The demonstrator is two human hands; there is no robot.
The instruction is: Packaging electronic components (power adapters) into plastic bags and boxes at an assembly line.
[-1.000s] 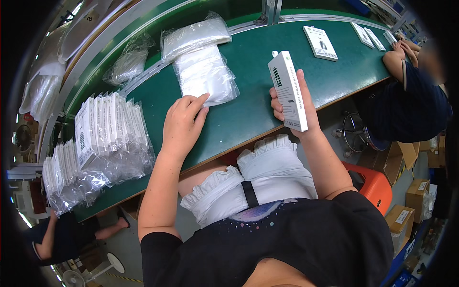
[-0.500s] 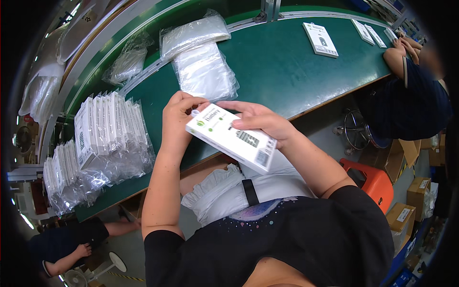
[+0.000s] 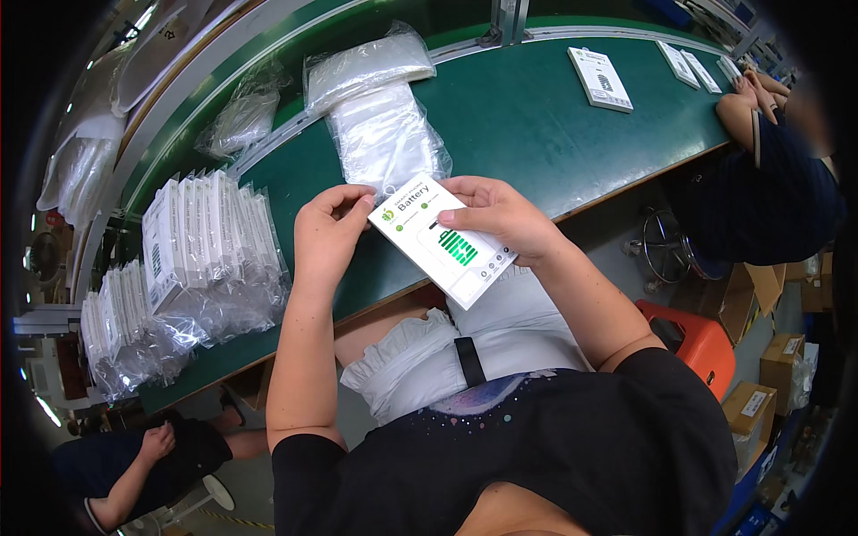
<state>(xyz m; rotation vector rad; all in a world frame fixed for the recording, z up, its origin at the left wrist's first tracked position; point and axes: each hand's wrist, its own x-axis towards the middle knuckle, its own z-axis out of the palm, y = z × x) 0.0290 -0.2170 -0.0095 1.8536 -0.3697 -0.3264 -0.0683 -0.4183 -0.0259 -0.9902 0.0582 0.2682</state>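
A flat white battery box (image 3: 442, 241) with green printing and a small hang tab is tilted in front of me over the table's near edge. My right hand (image 3: 509, 219) grips its right side, thumb on the printed face and fingers behind. Beside the hang-tab end, my left hand (image 3: 335, 228) has thumb and fingertips pinched together; whatever lies between them is hidden. Just beyond the box lies a stack of clear plastic bags (image 3: 384, 129) on the green table (image 3: 500, 116).
Bagged white boxes (image 3: 210, 232) stand in rows at the left. Another white box (image 3: 601, 80) lies at the far right, with several more near a seated person's arms (image 3: 751, 98). An orange stool (image 3: 688, 344) and cartons (image 3: 746, 406) are on the floor at right.
The box has turned so its printed face shows more squarely. My left hand has lowered slightly, with its fingertips off the tab's top. At lower left, another person has shifted.
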